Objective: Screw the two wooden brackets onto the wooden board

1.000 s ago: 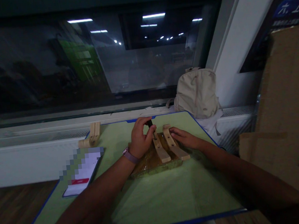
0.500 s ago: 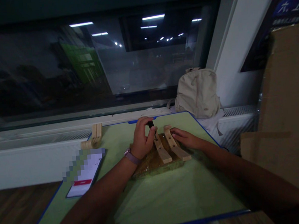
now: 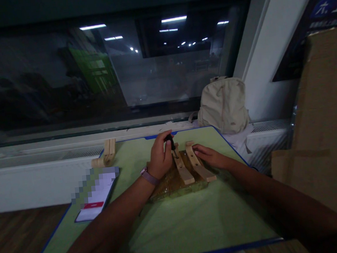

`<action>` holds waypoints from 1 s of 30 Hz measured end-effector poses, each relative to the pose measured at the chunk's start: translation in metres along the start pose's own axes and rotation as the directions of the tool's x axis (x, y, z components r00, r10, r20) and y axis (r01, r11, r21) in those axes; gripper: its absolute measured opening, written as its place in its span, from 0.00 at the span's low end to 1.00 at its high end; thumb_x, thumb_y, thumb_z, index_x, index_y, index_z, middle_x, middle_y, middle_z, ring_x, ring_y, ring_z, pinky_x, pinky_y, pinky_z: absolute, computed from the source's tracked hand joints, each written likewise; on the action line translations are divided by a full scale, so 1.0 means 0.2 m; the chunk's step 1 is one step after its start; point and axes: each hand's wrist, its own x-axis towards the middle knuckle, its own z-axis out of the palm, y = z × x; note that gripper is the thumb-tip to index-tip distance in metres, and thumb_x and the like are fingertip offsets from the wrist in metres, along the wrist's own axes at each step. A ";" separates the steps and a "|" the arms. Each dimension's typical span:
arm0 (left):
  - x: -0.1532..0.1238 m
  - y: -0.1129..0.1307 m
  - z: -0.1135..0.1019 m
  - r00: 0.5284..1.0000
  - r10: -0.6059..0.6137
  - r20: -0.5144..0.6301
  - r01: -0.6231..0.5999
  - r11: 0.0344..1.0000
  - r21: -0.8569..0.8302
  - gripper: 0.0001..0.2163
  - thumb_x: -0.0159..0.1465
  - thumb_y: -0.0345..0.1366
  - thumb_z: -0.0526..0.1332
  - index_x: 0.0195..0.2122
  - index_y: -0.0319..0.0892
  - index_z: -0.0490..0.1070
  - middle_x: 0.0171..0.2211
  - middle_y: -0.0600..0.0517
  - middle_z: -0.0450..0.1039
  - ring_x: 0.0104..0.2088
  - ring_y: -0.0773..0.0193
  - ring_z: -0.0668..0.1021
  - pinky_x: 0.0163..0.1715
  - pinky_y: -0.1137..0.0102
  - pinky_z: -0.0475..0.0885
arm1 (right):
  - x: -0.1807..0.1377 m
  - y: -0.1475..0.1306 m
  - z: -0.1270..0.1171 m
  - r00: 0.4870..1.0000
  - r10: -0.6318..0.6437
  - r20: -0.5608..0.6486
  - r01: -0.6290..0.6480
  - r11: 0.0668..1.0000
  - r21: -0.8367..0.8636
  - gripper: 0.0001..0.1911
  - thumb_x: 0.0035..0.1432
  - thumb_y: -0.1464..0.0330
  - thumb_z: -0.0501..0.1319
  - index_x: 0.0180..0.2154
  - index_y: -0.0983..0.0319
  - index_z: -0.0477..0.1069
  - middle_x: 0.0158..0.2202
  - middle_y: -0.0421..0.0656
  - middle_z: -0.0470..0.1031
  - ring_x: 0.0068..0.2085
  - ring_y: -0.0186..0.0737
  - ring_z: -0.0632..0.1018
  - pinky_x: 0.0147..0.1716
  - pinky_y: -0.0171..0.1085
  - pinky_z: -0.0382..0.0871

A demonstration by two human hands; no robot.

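My left hand [image 3: 161,155] grips a screwdriver [image 3: 170,141] by its black handle. Its shaft points down at a hole in the left curved wooden piece [image 3: 185,174]. Beside that lies a second curved wooden piece [image 3: 201,168], also with holes along it. My right hand [image 3: 208,155] is closed at the far part of this second piece, fingertips against its right side. Both pieces rest on a flat block wrapped in shiny brown tape [image 3: 167,185]. Contact between the screwdriver tip and a screw is too small to make out.
The green table [image 3: 177,224] has a blue edge. A phone [image 3: 96,197] lies on the left, and more curved wooden pieces [image 3: 109,152] stand at the back left corner. Behind the table are a beige backpack [image 3: 224,106] and a radiator [image 3: 271,141]; cardboard [image 3: 325,128] stands at right.
The screwdriver handle has turned and tilted slightly in my left hand, whose fingers have shifted around it. My right hand and the wooden pieces stay in place.
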 end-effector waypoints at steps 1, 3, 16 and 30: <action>0.00 0.00 0.00 0.999 0.033 0.003 -0.033 0.999 0.012 0.13 0.70 0.38 0.51 0.54 0.43 0.64 0.45 0.46 0.71 0.46 0.60 0.75 0.46 0.63 0.72 | 0.00 0.00 0.00 1.000 0.002 0.000 -0.002 1.000 0.001 0.22 0.66 0.52 0.52 0.50 0.61 0.69 0.50 0.49 0.74 0.53 0.49 0.73 0.57 0.51 0.62; 0.01 0.01 -0.01 0.995 0.095 0.000 -0.095 0.994 0.055 0.12 0.68 0.38 0.56 0.51 0.44 0.67 0.43 0.47 0.71 0.45 0.59 0.74 0.46 0.63 0.72 | 0.00 0.00 0.00 1.000 0.006 0.004 -0.006 1.000 0.002 0.23 0.66 0.51 0.51 0.50 0.61 0.69 0.50 0.49 0.74 0.53 0.49 0.73 0.57 0.50 0.62; -0.02 -0.03 0.02 0.998 -0.041 0.040 0.045 0.995 -0.088 0.18 0.71 0.36 0.49 0.61 0.44 0.56 0.45 0.46 0.74 0.44 0.63 0.78 0.46 0.64 0.74 | 0.01 0.01 0.00 1.000 -0.004 0.004 0.004 1.000 0.005 0.23 0.66 0.51 0.52 0.50 0.60 0.70 0.49 0.48 0.74 0.53 0.49 0.73 0.57 0.50 0.63; 0.00 -0.01 0.01 1.000 -0.016 0.014 0.016 1.000 -0.009 0.14 0.67 0.35 0.57 0.54 0.44 0.64 0.45 0.47 0.72 0.43 0.62 0.77 0.43 0.64 0.76 | 0.00 0.00 0.00 1.000 0.017 -0.003 -0.017 1.000 -0.002 0.24 0.66 0.51 0.51 0.51 0.61 0.69 0.50 0.49 0.74 0.53 0.51 0.72 0.58 0.52 0.62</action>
